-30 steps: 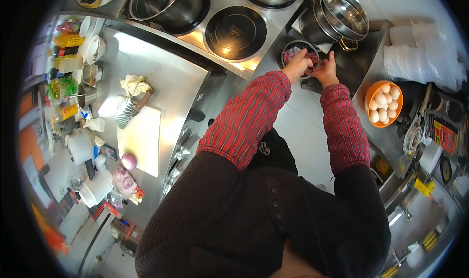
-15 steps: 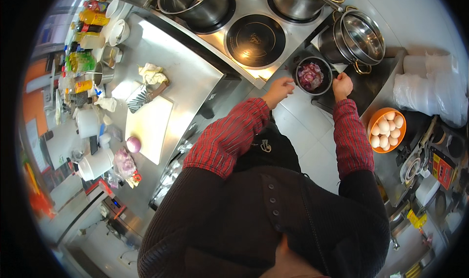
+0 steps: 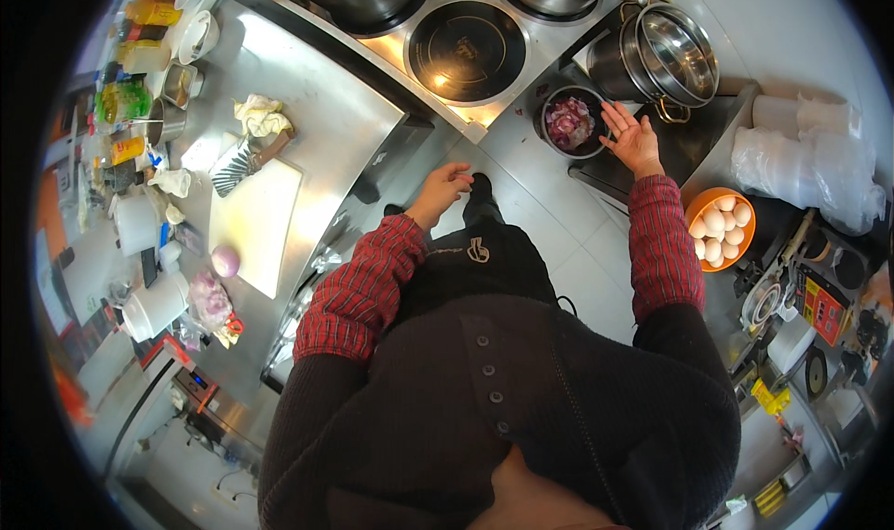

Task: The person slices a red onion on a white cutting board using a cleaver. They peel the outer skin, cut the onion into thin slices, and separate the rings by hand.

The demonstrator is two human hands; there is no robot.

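My right hand (image 3: pixel 635 141) is open, palm up with its fingers stretched out, at the right rim of a round dark bin (image 3: pixel 548 131). Purple and reddish scraps (image 3: pixel 569 125), looking like onion peelings, lie inside that bin. In front of my apron, above the floor, my left hand (image 3: pixel 441 193) is empty, its fingers loosely bent and apart. Neither hand holds anything. On the counter to the left lie a white cutting board (image 3: pixel 264 227), a cleaver (image 3: pixel 244 164) with a wooden handle and a purple onion (image 3: pixel 224 261).
A stove (image 3: pixel 467 53) with large pots stands ahead. Stacked steel pots (image 3: pixel 672 57) sit right of the bin. An orange bowl (image 3: pixel 690 215) of eggs is by my right forearm. A crumpled cloth (image 3: pixel 262 116), bottles and bowls line the left counter (image 3: pixel 321 111).
My right hand has opened from a fist beside the bin. My left hand has drawn back from the bin, toward the left and my body. The view has shifted slightly.
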